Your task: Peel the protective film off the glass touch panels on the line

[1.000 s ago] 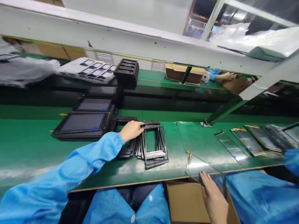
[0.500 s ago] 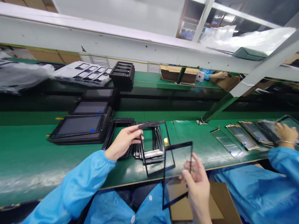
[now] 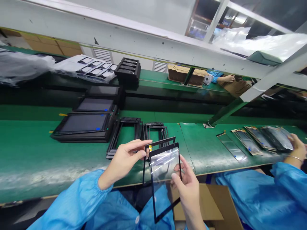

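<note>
My left hand [image 3: 130,158] pinches the upper left corner of a thin black frame [image 3: 144,174], held upright above the bench edge. Closer to me, my right hand [image 3: 185,183] grips the right side of a clear glass panel with a black border [image 3: 165,163]. The panel overlaps the frame in view and hides part of it; whether they touch I cannot tell. A small yellow tab [image 3: 150,148] shows near the panel's top left corner. Behind my hands, black frames lie in two stacks, a left stack [image 3: 112,140] and a right stack [image 3: 165,130].
Dark screen units [image 3: 83,123] are piled at the left. Glass panels [image 3: 247,142] lie in rows at the right, where a co-worker's hand [image 3: 297,147] touches the end. A slanted post [image 3: 225,111] rises from the bench. A cardboard box [image 3: 216,204] sits below its edge.
My right hand has brought the glass panel left, in front of the frame. My left hand has lowered the frame toward me. The co-worker's hand no longer holds up a panel.
</note>
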`<state>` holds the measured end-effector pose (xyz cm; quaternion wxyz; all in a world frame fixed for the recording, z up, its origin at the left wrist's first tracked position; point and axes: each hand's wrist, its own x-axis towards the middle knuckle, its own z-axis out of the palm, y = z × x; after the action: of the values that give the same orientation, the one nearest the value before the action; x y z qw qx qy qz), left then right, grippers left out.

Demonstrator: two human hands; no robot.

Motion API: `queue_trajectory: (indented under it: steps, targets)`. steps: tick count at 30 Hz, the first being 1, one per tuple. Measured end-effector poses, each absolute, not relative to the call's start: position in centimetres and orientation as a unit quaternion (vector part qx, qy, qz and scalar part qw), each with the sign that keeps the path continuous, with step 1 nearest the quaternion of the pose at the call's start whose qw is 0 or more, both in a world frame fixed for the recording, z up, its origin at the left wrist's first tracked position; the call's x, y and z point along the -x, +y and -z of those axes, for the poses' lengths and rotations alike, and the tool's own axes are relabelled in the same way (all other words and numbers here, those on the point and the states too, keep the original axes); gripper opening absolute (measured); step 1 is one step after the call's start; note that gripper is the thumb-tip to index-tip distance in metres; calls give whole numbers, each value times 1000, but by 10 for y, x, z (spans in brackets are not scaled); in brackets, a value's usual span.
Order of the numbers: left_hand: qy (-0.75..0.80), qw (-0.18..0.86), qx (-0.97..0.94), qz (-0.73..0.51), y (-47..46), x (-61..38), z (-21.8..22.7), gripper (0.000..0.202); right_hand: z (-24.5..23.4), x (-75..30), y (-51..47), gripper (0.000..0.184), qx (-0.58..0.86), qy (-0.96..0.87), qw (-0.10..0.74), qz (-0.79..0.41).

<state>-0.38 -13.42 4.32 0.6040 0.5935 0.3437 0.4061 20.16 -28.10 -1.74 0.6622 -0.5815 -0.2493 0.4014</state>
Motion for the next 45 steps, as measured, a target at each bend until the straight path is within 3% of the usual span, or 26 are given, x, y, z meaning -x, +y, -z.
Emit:
queue_trajectory:
  steps: [9, 22, 29, 39, 42, 45]
  targets:
    - [351, 658, -546, -382, -142, 9, -31, 35, 10, -192, -278, 67, 604, -259, 655, -373]
    - [376, 712, -459, -375, -148, 1, -23, 54, 6, -187, -282, 71, 635, -263, 630, -362]
    - [359, 731, -444, -373, -149, 0, -22, 46, 2, -187, -281, 72, 637, -254, 622, -378]
    - [367, 731, -437, -373, -150, 2, -18, 51, 7, -183, -278, 71, 652, -269, 610, -361]
    - [390, 717, -444, -370, -150, 2, -22, 54, 12, -182, -281, 64, 670, -313, 595, -313]
    - [415, 684, -475, -368, -152, 3, -27, 51, 9, -188, -278, 54, 696, -397, 574, -167]
